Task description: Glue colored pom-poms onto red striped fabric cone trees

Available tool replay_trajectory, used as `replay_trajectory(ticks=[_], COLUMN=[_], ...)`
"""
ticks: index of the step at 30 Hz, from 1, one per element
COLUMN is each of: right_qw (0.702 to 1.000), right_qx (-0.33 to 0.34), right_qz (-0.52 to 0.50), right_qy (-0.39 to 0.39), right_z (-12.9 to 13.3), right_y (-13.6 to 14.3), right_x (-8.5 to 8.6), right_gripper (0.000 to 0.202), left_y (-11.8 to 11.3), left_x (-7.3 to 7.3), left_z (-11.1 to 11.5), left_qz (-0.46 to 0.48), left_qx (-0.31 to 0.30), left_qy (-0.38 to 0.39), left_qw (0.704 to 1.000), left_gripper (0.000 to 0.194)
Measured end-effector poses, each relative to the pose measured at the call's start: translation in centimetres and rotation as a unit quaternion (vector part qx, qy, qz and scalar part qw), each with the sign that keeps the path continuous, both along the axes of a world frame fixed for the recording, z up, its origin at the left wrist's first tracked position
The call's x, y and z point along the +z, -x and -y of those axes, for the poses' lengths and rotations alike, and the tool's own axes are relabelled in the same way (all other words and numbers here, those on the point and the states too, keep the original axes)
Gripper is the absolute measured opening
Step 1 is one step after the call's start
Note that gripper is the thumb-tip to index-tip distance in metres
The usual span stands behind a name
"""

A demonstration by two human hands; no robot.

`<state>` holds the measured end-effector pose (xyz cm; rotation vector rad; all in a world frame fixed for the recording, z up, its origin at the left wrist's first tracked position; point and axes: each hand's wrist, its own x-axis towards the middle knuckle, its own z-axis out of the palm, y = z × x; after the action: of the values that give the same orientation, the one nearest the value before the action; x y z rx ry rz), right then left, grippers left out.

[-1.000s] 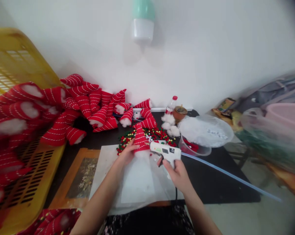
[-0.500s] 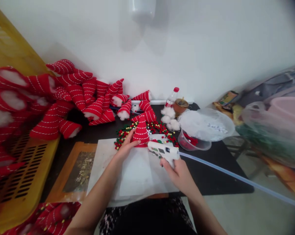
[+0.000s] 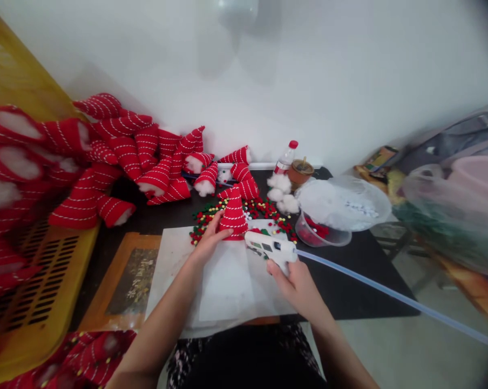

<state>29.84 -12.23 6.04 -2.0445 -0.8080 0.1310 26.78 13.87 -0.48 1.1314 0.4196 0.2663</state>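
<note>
A red cone-shaped hat (image 3: 233, 215) with white dashed stripes stands at the middle of the table, its tip pointing away from me. My left hand (image 3: 212, 237) grips its lower left side, thumb across the front. In my right hand (image 3: 295, 281) is a white glue gun (image 3: 270, 247), its nozzle close to the hat's lower right edge. I cannot tell whether the nozzle touches the fabric. A long translucent glue stick (image 3: 361, 278) runs out of the gun's back to the right. Small red, green, yellow and white pompoms (image 3: 205, 219) lie scattered around the hat.
White paper (image 3: 175, 270) covers the table in front of me. Many striped red hats (image 3: 124, 154) are heaped at the left, some in a yellow crate (image 3: 66, 302). Right of centre are white fluffy balls (image 3: 282, 189), a bottle (image 3: 285, 159), a brown pot (image 3: 300, 173) and plastic tubs (image 3: 345, 237).
The view has shifted very slightly. Both hands, the hat and the glue gun keep nearly the same positions relative to each other.
</note>
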Motion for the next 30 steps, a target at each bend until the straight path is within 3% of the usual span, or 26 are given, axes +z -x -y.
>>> replay_trajectory(ticks=[9,16,22,30], right_qw=[1.0,1.0,1.0,1.0], right_qx=[0.011,0.019,-0.004,-0.005], right_qz=[0.006,0.011,0.014,0.023], right_qy=[0.008,0.014,-0.015,-0.007], right_z=[0.3,0.4,0.3,0.7], right_y=[-0.1,-0.2,0.3,0.3], right_x=[0.3,0.4,0.4,-0.4], right_gripper=[0.03,0.026,0.029,0.031], left_y=[0.0,0.6,0.5,0.2], left_x=[0.1,1.0,0.4,-0.1], left_z=[0.1,0.3,0.2,0.0], left_qz=[-0.017,0.013,0.035,0.039], left_qx=[0.003,-0.074,-0.076,-0.062], left_qy=[-0.007,-0.022,-0.059,-0.05], left_qw=[1.0,0.997,0.995,0.996], left_gripper=[0.093,0.107,0.099,0.093])
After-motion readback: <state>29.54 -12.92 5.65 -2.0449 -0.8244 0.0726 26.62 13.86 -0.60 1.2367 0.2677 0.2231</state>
